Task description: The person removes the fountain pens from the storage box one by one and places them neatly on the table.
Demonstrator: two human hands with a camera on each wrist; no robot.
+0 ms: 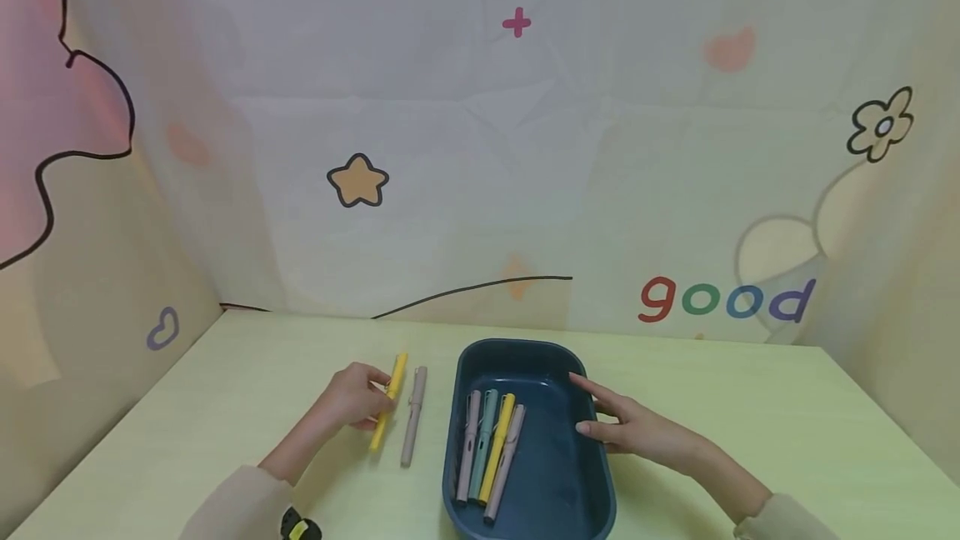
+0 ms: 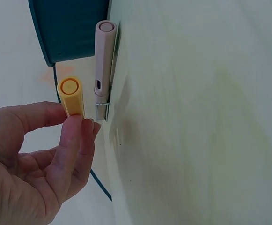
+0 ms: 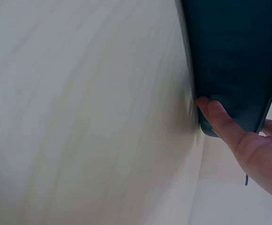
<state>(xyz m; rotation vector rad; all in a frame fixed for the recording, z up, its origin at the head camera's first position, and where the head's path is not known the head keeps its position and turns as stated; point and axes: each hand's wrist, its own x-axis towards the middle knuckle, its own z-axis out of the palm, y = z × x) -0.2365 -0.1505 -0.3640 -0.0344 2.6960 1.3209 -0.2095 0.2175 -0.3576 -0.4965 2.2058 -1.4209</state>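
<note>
Left hand [image 1: 360, 397]: thumb and fingers pinching the yellow pen [image 1: 398, 369] about mid-length. Pen is tilted, far end leaning toward the bin side; left wrist view shows it held above the tabletop [image 1: 750, 432], one round end facing the camera.

Grey pen [image 1: 414, 417] lies on the tabletop just right of the yellow one, roughly parallel, apart from it. Narrow strip of tabletop between the grey pen and the left wall of the bin [image 1: 561, 473].

Right hand [image 1: 630, 427]: gripping the bin's right wall, fingertips over the rim in the head view, other fingers against the outer wall in the right wrist view.

Bin stands near mid-tabletop, long side running near to far. Far rim shows just short of the tabletop's far edge, so little room there. Near rim is cut off by the frame; can't tell the gap to the near edge.

Inside, along the left wall, left to right: mauve pen [image 1: 468, 448], teal pen [image 1: 483, 444], second yellow pen [image 1: 497, 448], pink-grey pen [image 1: 505, 463], last one slanting most. Right half of the bin floor is open.

Side room: wide from left hand to the tabletop's left edge, wide from right hand to its right edge. Backdrop [image 1: 450, 207] rises at the far edge.
</note>
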